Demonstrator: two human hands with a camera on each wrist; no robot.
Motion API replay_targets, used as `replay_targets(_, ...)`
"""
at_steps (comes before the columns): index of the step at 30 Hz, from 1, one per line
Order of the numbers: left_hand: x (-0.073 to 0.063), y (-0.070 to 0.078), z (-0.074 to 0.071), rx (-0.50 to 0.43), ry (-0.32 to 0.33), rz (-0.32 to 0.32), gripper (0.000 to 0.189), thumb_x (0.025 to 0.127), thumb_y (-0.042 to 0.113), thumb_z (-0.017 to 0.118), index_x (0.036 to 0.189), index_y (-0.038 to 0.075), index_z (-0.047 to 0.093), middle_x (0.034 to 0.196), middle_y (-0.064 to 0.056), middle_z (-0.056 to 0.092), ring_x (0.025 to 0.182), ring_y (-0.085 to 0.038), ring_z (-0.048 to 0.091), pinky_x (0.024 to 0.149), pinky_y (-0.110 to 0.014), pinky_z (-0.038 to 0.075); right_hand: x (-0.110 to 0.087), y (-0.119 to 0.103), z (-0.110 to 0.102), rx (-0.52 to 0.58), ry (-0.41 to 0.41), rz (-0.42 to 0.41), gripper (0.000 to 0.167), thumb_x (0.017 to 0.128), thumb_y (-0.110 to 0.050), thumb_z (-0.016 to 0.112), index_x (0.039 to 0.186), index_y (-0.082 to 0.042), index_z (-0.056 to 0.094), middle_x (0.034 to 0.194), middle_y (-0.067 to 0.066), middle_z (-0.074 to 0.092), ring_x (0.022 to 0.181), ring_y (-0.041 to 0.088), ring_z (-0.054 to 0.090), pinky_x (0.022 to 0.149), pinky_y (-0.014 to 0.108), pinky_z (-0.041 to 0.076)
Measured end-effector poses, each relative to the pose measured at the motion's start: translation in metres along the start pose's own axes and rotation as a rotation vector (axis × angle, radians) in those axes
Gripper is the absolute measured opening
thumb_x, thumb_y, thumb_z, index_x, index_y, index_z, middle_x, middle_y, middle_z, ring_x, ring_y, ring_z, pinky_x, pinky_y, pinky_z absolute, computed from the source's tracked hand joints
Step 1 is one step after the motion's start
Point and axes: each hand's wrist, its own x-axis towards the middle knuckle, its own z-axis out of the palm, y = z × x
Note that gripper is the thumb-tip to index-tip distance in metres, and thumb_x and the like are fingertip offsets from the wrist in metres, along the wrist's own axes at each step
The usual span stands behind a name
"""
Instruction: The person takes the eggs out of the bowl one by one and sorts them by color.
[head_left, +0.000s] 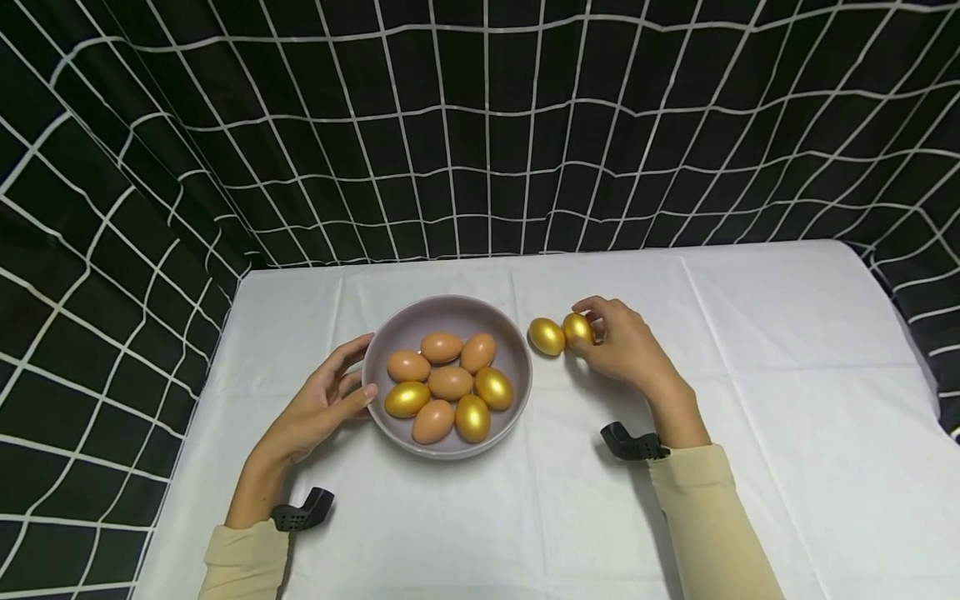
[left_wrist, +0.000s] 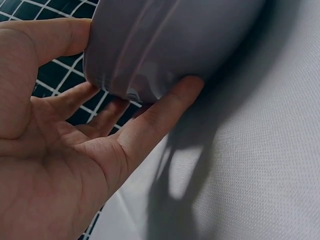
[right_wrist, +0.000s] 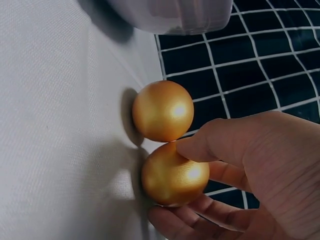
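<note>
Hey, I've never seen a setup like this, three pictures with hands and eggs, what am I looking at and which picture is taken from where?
No machine here: these are a person's two bare hands, filmed by three cameras. The big picture comes from a camera on the head, looking down at a table under a white cloth. The other two come from small cameras strapped to each wrist, so they show each hand close up.

On the table stands a grey bowl holding seven eggs, some brown, some gold. The left hand holds the bowl's rim between thumb and fingers; the left wrist view shows that grip from below. Right of the bowl lie two gold eggs side by side. The right hand pinches the nearer egg; the other egg lies untouched beside it, as the right wrist view shows.
</note>
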Motion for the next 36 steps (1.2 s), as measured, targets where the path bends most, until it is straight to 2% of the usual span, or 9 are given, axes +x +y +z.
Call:
replay_targets(17, -0.001, -0.002, -0.001, -0.018, -0.003, -0.003, 0.075, 0.104, 0.006, 0.064, 0.167, 0.015, 0.026, 0.172, -0.017, 0.026, 0.141, -0.017, 0.055, 0.093, -0.038, 0.065, 0.001, -0.002, 0.002, -0.016, -0.008, 0.018, 0.046, 0.097, -0.022, 0.071, 0.138, -0.001, 0.063, 0.128, 0.028, 0.068, 0.115, 0.044, 0.068, 0.1, 0.06, 0.052)
replay_targets(27, 0.001, -0.001, -0.001, -0.017, -0.003, 0.003, 0.075, 0.104, 0.006, 0.064, 0.167, 0.016, 0.026, 0.172, -0.016, 0.026, 0.141, -0.017, 0.055, 0.093, -0.038, 0.065, 0.001, -0.005, -0.003, -0.044, 0.02, 0.016, 0.048, 0.098, -0.023, 0.07, 0.14, -0.001, 0.061, 0.131, 0.029, 0.065, 0.116, 0.044, 0.069, 0.103, 0.062, 0.05)
replay_targets(36, 0.001, -0.003, -0.001, 0.004, -0.001, -0.001, 0.075, 0.104, 0.007, 0.064, 0.167, 0.015, 0.026, 0.172, -0.017, 0.027, 0.144, -0.028, 0.053, 0.092, -0.037, 0.065, -0.006, -0.017, -0.002, -0.05, 0.077, 0.008, 0.046, 0.099, -0.023, 0.067, 0.139, -0.002, 0.063, 0.132, 0.027, 0.064, 0.119, 0.045, 0.066, 0.103, 0.061, 0.051)
